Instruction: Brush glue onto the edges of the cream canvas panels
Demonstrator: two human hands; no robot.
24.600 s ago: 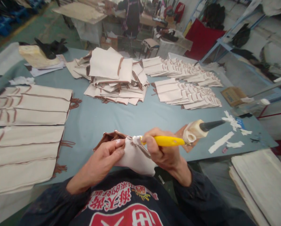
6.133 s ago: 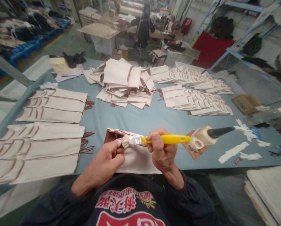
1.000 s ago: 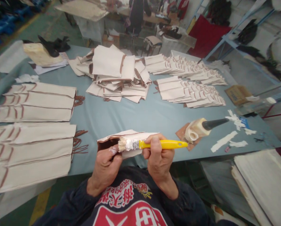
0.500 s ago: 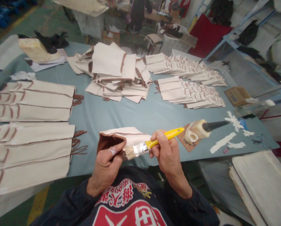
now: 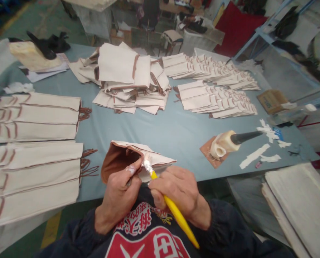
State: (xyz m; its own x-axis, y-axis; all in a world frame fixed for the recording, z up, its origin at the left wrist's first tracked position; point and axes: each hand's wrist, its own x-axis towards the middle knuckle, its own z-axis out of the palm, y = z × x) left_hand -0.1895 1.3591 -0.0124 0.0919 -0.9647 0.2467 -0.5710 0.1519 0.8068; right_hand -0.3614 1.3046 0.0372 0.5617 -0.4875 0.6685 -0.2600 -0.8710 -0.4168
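My left hand (image 5: 121, 193) pinches the near edge of a cream fabric piece (image 5: 160, 156) with a brown lining, whose mouth gapes open to the left. White residue marks the thumb. A yellow-handled brush (image 5: 180, 218) is gripped in my right hand (image 5: 177, 191). Its whitish bristle end touches the cream piece just right of my left thumb, and the handle points down toward my apron. Farther right, a glue-stained container (image 5: 218, 148) with a black-handled tool in it stands on a brown square.
Cream pieces with brown edges (image 5: 39, 175) lie in rows at the left. A messy pile (image 5: 125, 64) sits at the back centre, overlapping rows (image 5: 216, 98) at back right. White strips (image 5: 254, 156) and a cardboard box (image 5: 272, 101) lie at the right.
The brush has swung from pointing up right to handle down toward me, its bristles now higher on the piece. My right hand has turned and moved closer in. The brown opening shows wider.
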